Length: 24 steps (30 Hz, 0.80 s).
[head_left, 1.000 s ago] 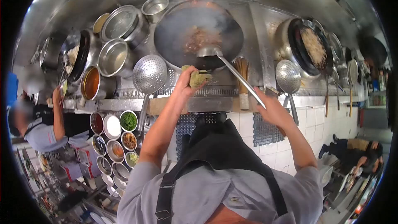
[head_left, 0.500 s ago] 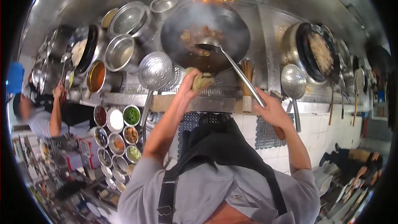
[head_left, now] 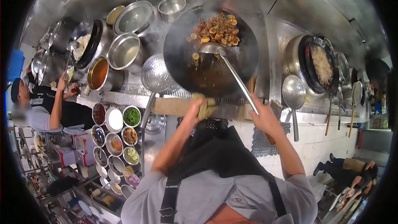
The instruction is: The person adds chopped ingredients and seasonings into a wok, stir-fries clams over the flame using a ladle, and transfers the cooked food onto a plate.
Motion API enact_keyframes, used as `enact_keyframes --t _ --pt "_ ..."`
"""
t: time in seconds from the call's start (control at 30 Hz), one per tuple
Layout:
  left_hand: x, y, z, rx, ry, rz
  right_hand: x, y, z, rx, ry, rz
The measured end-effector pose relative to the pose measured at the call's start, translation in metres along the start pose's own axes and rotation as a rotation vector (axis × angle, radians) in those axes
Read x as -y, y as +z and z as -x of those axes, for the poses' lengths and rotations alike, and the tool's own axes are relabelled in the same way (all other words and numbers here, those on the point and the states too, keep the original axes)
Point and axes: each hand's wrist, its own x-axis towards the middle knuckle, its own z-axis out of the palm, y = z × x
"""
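A large dark wok (head_left: 178,68) sits in front of me, with browned, sliced food (head_left: 217,29) gathered toward its far side. My left hand (head_left: 195,110) is closed on a greenish-yellow cloth (head_left: 207,107) at the wok's near edge; the rim under the cloth is hidden. In my right hand (head_left: 263,118) is the handle of a metal ladle (head_left: 238,76). The ladle's bowl lies inside the wok, just below the food. Light smoke hangs around the wok.
Left of the wok are a perforated skimmer (head_left: 156,74), metal pots (head_left: 124,52) and a pot of orange-brown liquid (head_left: 98,74). Seasoning bowls (head_left: 114,119) stand nearer. Another skimmer (head_left: 293,92) and a wok of pale food (head_left: 321,66) are right. A co-worker (head_left: 45,108) stands left.
The wok and my left hand with the cloth have come nearer to me. The food has shifted to the wok's far side. The tall flames behind the wok have shrunk to small sparks.
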Motion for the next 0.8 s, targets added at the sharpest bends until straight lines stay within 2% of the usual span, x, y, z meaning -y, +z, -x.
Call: enact_keyframes --t 0.07,0.1,0.13,0.17,0.27,0.37,0.5,0.6,0.63,0.7,0.73,0.8 --pt "-0.04 0.051 -0.008 -0.05 0.003 -0.029 0.003 -0.011 0.019 0.051 -0.015 -0.071" --pt "-0.055 0.052 -0.03 -0.02 -0.144 0.035 -0.002 -0.015 0.026 0.032 -0.104 -0.005" --pt "-0.068 0.094 -0.014 -0.095 -0.066 0.04 0.011 -0.023 0.032 0.094 -0.031 -0.006" --pt "-0.072 0.094 -0.021 -0.081 -0.078 0.021 0.025 -0.034 0.031 0.143 0.031 -0.004" --pt "-0.077 0.088 -0.04 -0.031 -0.142 0.019 0.015 -0.017 0.01 0.107 0.021 0.103" --pt "-0.045 0.055 -0.057 0.023 -0.014 0.028 0.007 0.015 -0.026 0.024 0.082 0.151" --pt "-0.009 0.009 0.0 0.043 0.012 -0.071 -0.005 0.036 -0.025 -0.064 0.063 0.154" --pt "-0.021 0.022 -0.002 0.009 0.052 -0.086 -0.007 0.026 -0.003 -0.084 -0.01 0.069" --pt "-0.042 0.051 -0.006 -0.111 0.0 -0.088 -0.004 0.018 0.007 -0.064 -0.023 0.032" --pt "-0.066 0.059 -0.041 -0.02 -0.165 0.005 0.015 -0.001 0.021 0.007 -0.016 -0.02" --pt "-0.082 0.093 -0.021 -0.111 -0.096 -0.066 0.028 -0.014 0.027 0.061 0.003 -0.035" --pt "-0.092 0.095 -0.031 -0.054 -0.138 -0.023 0.019 -0.017 0.02 0.093 -0.02 0.012"
